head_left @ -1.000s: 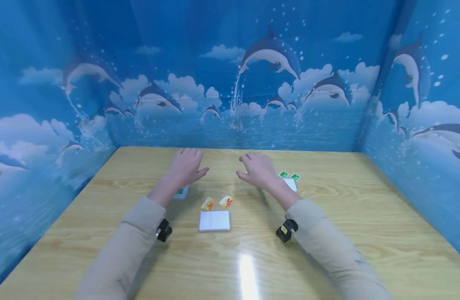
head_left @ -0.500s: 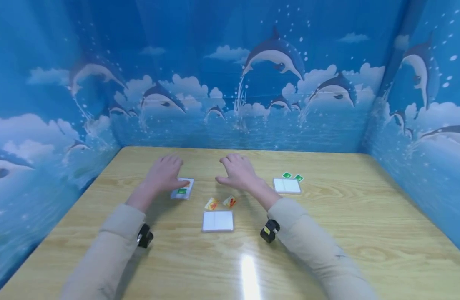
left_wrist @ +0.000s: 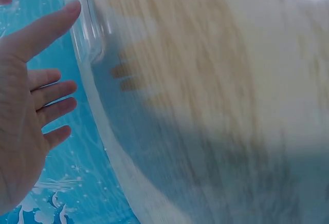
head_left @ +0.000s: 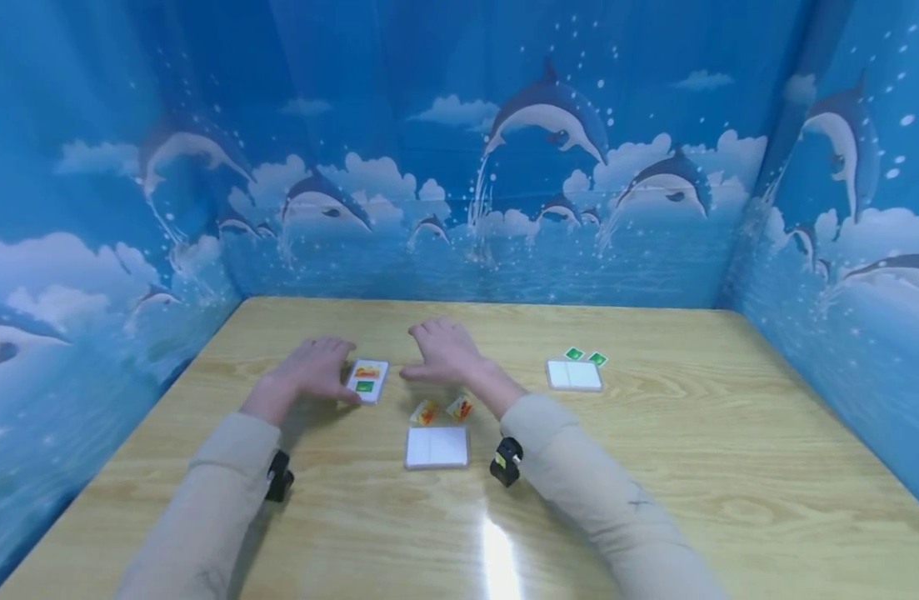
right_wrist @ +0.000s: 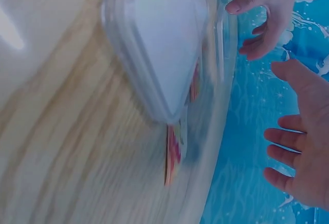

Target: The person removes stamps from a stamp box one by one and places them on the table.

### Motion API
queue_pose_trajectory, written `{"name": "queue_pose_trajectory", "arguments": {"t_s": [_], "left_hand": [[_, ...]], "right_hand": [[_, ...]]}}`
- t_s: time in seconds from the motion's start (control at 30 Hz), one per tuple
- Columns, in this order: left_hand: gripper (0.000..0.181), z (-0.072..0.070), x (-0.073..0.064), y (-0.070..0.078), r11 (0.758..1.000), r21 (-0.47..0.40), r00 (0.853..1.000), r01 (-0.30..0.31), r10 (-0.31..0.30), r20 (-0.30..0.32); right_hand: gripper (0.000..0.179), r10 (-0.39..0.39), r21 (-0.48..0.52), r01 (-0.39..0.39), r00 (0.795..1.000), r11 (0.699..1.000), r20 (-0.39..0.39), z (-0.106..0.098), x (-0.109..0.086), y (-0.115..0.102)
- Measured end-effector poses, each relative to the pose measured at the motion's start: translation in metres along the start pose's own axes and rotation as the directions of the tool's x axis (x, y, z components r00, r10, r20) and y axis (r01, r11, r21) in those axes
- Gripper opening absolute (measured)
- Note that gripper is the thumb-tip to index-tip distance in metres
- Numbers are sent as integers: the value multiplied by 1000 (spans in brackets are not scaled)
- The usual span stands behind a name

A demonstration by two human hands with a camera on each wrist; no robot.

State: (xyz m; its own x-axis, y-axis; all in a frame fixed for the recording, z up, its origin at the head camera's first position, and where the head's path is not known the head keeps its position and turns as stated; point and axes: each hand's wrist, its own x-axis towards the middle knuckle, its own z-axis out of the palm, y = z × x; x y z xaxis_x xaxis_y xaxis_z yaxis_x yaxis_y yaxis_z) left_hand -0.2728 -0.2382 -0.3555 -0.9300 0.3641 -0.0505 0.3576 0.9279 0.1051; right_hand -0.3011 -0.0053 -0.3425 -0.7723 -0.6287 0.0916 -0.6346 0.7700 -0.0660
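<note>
Shifted leftward since half a second ago: left hand point(head_left: 309, 368), its thumb now by the near edge of the picture case point(head_left: 367, 381) rather than across its face; right hand point(head_left: 444, 352), drawn in toward that case.

Landmark, nearest item: blank white case point(head_left: 437, 448), flat on the wood-grain table point(head_left: 676, 492).
Just beyond it: two orange-printed slips point(head_left: 425, 413), side by side along its far edge, seemingly set there to go with it.
Beyond it, to the left: picture case, orange print above green, flat. The left hand flanks it, thumb spread from loosely bent fingers, nothing grasped; contact I cannot tell. The right hand, beyond the landmark, is likewise released, palm turned inward; the pair appear placed to bracket the picture case.
Beyond it, to the right: second blank case point(head_left: 574, 376), two green-printed slips point(head_left: 597, 359) along its far side, a matching arrangement.
Farthest beyond it: dolphin-print curtain point(head_left: 459, 167), enclosing the table.
</note>
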Motion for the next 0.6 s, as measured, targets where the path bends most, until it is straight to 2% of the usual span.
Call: {"name": "queue_pose_trajectory", "arguments": {"t_s": [0.3, 0.5, 0.6], "left_hand": [[93, 0, 5, 7, 998, -56, 995, -40, 45, 90], [88, 2, 10, 9, 997, -61, 993, -56, 62, 105], [87, 1, 11, 10, 996, -61, 991, -67, 74, 108]], "right_hand": [[79, -40, -27, 43, 995, 999, 94, 12, 9, -16], [79, -54, -76, 64, 990, 995, 132, 19, 13, -20], [78, -54, -67, 64, 988, 996, 144, 21, 13, -21]]}}
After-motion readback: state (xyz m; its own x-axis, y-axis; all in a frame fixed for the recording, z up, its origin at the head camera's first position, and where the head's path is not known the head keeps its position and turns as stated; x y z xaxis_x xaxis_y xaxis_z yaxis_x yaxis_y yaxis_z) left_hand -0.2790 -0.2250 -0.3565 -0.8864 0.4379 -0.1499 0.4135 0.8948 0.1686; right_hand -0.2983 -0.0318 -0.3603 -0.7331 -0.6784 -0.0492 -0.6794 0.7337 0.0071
